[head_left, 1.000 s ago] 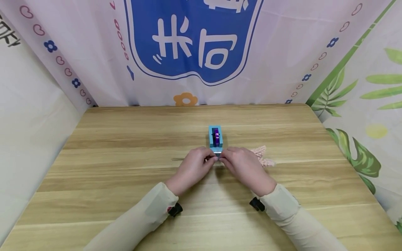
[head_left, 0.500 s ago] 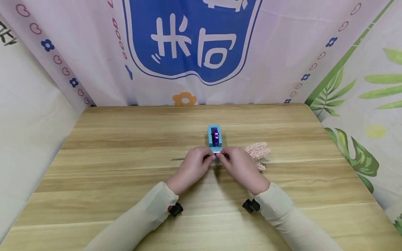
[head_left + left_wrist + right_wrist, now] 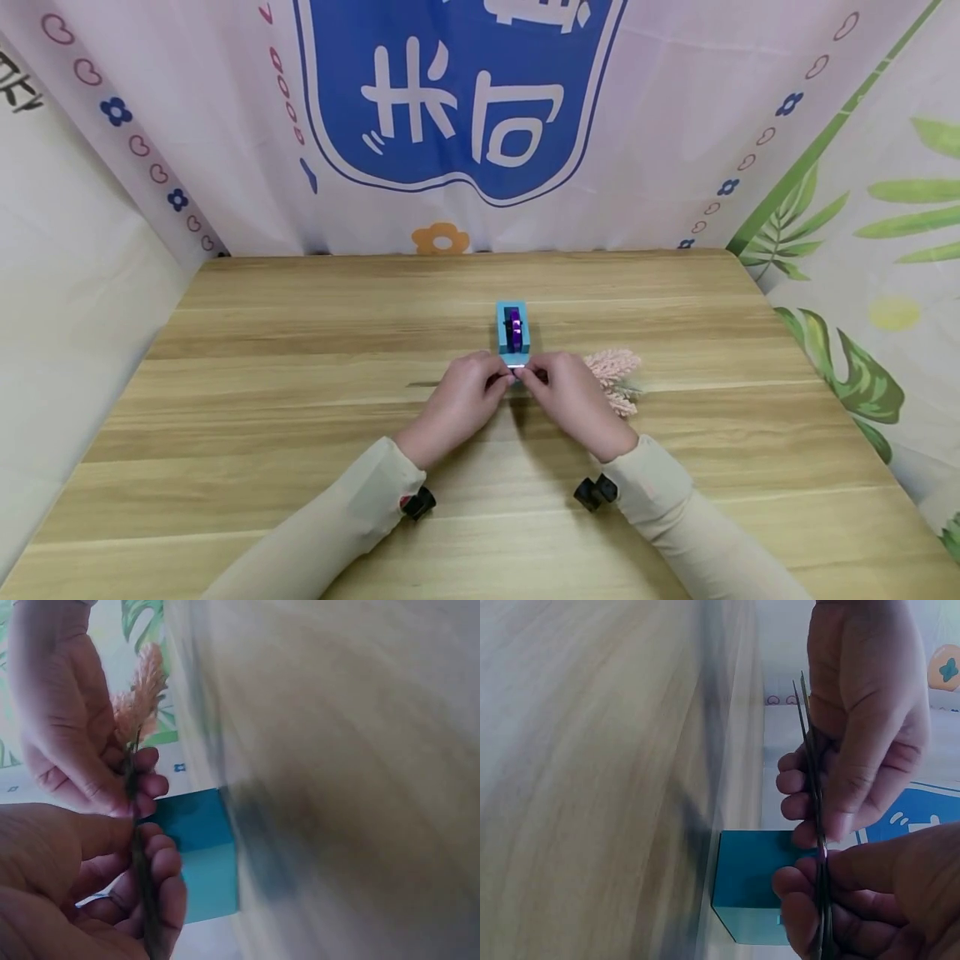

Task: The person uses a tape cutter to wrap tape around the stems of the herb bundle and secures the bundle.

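Pinches thin, wiry stems [image 3: 814, 780] with left hand [image 3: 459, 402] and right hand [image 3: 581, 402], above the wood-grained worktop [image 3: 337, 329], between its side edges. Shows knobbly pink flowers [image 3: 613, 363] half behind the right hand. Cannot make out a purplish glint [image 3: 823, 854] between fingertips. Has a boxy blue tape dispenser [image 3: 514, 359] just beyond, toward the far edge, before a printed curtain [image 3: 637, 200].

The table [image 3: 315, 333] has a pale brown wood-grain top with rounded far corners. On it stands a blue tape dispenser [image 3: 502, 335] holding a purple roll [image 3: 516, 330], set in from the far edge, roughly midway between the left and right edges.
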Demonstrator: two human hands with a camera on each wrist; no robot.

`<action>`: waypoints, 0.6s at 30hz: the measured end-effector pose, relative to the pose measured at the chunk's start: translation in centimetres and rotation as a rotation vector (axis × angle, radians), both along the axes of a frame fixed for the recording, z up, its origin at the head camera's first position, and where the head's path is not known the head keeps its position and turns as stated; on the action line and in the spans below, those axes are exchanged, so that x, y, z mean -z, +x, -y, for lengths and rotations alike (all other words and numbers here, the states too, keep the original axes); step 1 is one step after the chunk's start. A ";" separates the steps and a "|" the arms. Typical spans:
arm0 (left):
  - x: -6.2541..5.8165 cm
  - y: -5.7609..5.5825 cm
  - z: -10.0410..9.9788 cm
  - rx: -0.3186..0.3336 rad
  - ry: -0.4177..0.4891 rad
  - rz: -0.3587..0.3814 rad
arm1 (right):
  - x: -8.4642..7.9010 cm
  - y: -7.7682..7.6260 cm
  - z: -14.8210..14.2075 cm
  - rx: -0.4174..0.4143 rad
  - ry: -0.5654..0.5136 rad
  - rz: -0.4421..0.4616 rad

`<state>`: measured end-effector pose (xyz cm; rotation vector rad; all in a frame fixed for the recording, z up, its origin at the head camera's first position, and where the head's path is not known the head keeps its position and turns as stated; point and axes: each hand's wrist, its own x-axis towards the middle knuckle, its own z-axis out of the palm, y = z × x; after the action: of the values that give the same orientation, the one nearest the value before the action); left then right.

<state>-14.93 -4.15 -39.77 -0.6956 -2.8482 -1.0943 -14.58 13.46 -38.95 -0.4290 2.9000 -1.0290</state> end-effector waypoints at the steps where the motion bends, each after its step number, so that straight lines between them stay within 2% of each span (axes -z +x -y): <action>1: -0.2 0.0 0.0 -0.005 -0.004 0.008 | 0.0 0.0 0.0 -0.002 -0.011 0.004; 6: -1.2 -0.8 0.2 -0.078 0.014 0.031 | 0.1 -0.1 -0.1 -0.009 -0.046 0.028; 9: -1.3 -1.5 0.3 -0.107 0.020 0.040 | 0.0 -0.1 0.0 -0.005 -0.058 0.052; 14: -0.9 -2.5 0.1 -0.074 0.005 0.085 | 0.0 -0.2 -0.1 -0.006 -0.072 0.086; 18: -0.7 -3.0 0.0 -0.051 -0.002 0.109 | 0.1 -0.2 -0.2 -0.011 -0.080 0.083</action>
<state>-17.89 -4.13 -39.08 -0.5766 -2.9395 -1.1564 -14.81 13.65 -39.03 -0.3951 2.7888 -1.1359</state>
